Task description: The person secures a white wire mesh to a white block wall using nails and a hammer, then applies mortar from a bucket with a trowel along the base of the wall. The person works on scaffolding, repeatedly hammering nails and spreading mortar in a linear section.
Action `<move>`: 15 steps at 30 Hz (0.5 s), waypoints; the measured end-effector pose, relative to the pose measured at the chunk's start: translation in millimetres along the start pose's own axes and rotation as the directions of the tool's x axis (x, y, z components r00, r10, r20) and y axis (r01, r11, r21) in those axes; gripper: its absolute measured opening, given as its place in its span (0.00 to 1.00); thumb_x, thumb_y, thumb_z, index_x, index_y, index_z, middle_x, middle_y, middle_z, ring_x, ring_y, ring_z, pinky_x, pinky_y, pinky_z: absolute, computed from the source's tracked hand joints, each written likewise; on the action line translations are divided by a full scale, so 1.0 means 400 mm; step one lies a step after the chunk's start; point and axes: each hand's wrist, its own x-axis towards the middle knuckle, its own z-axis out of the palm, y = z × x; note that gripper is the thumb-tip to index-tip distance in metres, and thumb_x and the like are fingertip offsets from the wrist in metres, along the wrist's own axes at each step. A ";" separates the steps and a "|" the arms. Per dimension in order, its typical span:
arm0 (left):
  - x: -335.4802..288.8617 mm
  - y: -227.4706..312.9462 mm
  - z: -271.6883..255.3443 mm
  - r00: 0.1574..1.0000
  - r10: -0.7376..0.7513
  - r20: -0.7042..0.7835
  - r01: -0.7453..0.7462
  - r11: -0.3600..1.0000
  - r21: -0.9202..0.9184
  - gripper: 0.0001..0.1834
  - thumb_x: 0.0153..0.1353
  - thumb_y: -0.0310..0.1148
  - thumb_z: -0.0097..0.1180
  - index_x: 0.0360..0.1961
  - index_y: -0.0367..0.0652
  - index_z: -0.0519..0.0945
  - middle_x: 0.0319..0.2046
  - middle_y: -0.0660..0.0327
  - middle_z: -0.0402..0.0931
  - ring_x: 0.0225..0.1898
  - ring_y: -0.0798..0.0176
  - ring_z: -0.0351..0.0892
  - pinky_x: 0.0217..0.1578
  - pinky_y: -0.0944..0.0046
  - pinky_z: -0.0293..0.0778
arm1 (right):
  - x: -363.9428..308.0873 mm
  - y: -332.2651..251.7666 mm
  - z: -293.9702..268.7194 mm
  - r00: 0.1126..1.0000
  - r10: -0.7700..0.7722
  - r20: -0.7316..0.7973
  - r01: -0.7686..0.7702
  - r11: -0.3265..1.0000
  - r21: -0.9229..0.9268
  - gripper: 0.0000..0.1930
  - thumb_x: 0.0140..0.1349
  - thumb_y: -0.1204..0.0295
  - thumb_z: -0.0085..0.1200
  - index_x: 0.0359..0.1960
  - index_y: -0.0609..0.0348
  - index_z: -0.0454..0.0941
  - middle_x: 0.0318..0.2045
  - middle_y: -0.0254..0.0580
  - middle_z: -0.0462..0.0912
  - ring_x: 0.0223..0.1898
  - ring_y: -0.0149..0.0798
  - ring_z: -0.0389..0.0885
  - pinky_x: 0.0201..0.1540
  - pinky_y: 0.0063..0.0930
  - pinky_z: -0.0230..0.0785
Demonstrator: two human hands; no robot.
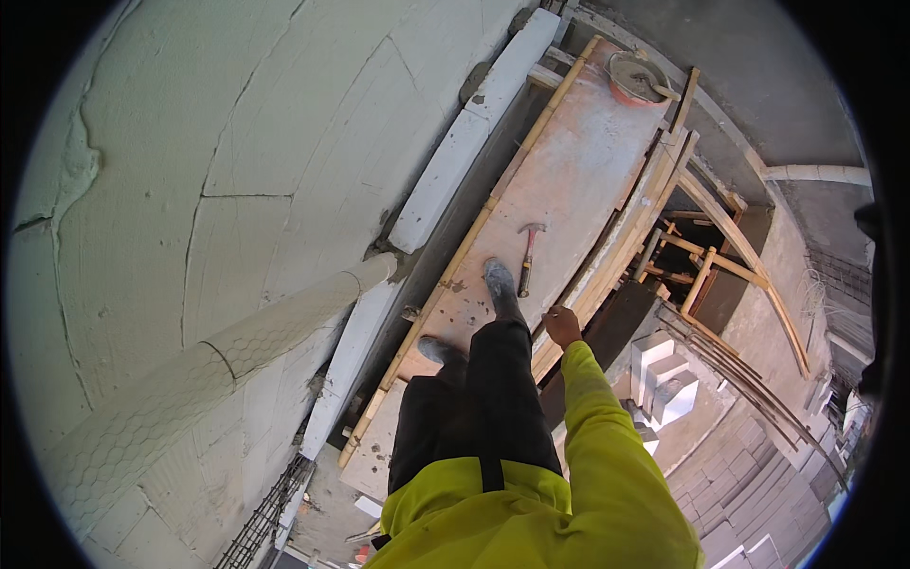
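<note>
A hammer with a grey metal head and a slim handle, part red and part dark point(528, 258), is lying on the long, pinkish, mortar-spotted board platform point(561, 185), around the middle of its length. Its long axis is running roughly away from the person, at a slight angle to the platform's own length, with the head pointing toward the platform's far end and the handle's butt pointing back toward the person. The bare right hand point(562, 325), coming out of a bright yellow-green sleeve point(607, 417), is hanging over the platform's right edge, near the butt but apart from it. Its fingers are sitting curled inward; I cannot tell whether they are closing fully or holding anything. The left hand is lying outside the view, so I cannot tell how its fingers are set. Two grey, dusty boots point(502, 287) are standing on the platform, one just beside the hammer. At the platform's far end, a round orange-red basin of grey mortar point(626, 96) is resting. Left of the platform, a long pale cylinder covered in hexagonal wire mesh point(284, 322) is slanting across the white wall blocks point(441, 180). Stacked pale rectangular blocks point(664, 375) are sitting beyond its right edge.
</note>
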 end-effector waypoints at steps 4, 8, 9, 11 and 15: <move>-0.273 -0.158 0.256 0.926 -0.260 0.276 0.229 0.964 0.138 0.18 0.74 0.41 0.46 0.54 0.41 0.78 0.46 0.62 0.80 0.38 0.67 0.77 0.42 0.67 0.74 | 0.181 0.129 0.192 0.987 0.120 0.104 -0.104 0.983 -0.153 0.28 0.57 0.61 0.58 0.56 0.68 0.77 0.51 0.65 0.81 0.56 0.59 0.79 0.60 0.45 0.70; -0.391 -0.261 0.298 0.874 -0.406 0.269 0.340 0.904 0.260 0.19 0.74 0.42 0.45 0.56 0.42 0.76 0.48 0.62 0.80 0.40 0.65 0.77 0.43 0.66 0.74 | 0.404 0.168 0.341 0.977 0.214 0.007 -0.211 0.969 -0.132 0.30 0.58 0.61 0.58 0.60 0.65 0.73 0.49 0.61 0.83 0.56 0.58 0.79 0.60 0.45 0.70; -0.393 -0.281 0.284 0.876 -0.424 0.231 0.356 0.890 0.284 0.20 0.74 0.42 0.45 0.57 0.42 0.76 0.49 0.61 0.79 0.40 0.65 0.77 0.44 0.66 0.74 | 0.455 0.171 0.372 0.975 0.221 -0.039 -0.224 0.970 -0.099 0.31 0.58 0.61 0.58 0.62 0.65 0.71 0.50 0.61 0.82 0.56 0.58 0.79 0.61 0.45 0.70; -0.374 -0.315 0.236 0.886 -0.442 0.142 0.378 0.865 0.330 0.20 0.74 0.43 0.45 0.58 0.42 0.75 0.50 0.61 0.79 0.41 0.64 0.78 0.44 0.66 0.74 | 0.538 0.178 0.430 0.955 0.271 -0.118 -0.280 0.958 -0.063 0.31 0.60 0.63 0.58 0.63 0.65 0.69 0.55 0.62 0.78 0.58 0.59 0.77 0.62 0.46 0.69; -0.280 -0.343 0.073 0.906 -0.417 -0.069 0.410 0.827 0.384 0.22 0.74 0.44 0.44 0.60 0.42 0.74 0.52 0.60 0.78 0.43 0.62 0.78 0.46 0.65 0.74 | 0.680 0.203 0.505 0.930 0.309 -0.198 -0.326 0.943 -0.063 0.30 0.59 0.67 0.58 0.63 0.65 0.65 0.56 0.62 0.75 0.55 0.61 0.78 0.60 0.48 0.71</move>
